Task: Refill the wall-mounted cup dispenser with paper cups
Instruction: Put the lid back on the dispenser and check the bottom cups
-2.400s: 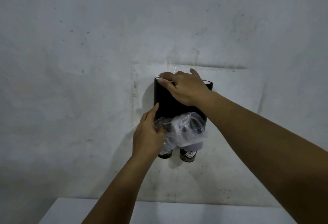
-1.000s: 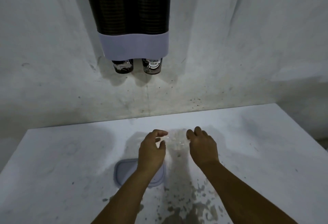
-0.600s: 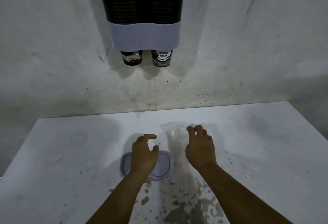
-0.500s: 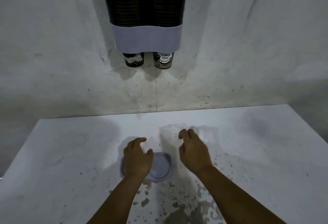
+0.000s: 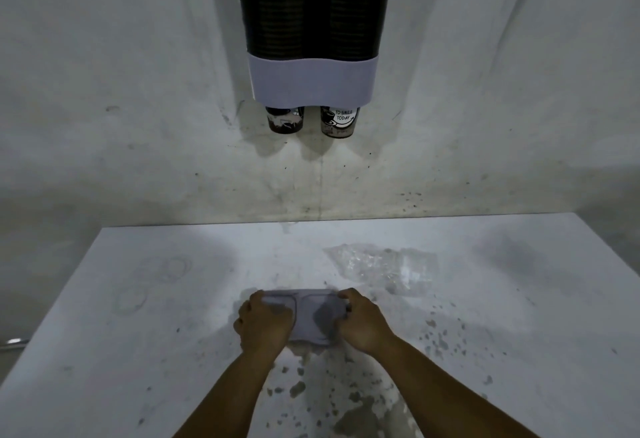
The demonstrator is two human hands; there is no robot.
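Dispenser [image 5: 313, 21]: mounted on the wall [image 5: 104, 91] above the table [image 5: 138, 351] — 2 paper cups [image 5: 339, 122] are seen poking from its base.
Lid [image 5: 311, 316]: gripped at both ends, low over the table.
Left hand [image 5: 263, 325]: curled round the lid's left end.
Right hand [image 5: 363, 323]: curled round its right end.
Plastic wrap [image 5: 381, 267]: left crumpled on the table — just beyond the right hand.

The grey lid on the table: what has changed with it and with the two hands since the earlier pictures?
Both hands came off the dispenser and down to the table. The clear plastic wrapper was let go and now lies there. The left hand and the right hand then closed on the ends of the grey lid, which lay untouched before. The dispenser stayed on the wall, a cup poking from each tube.
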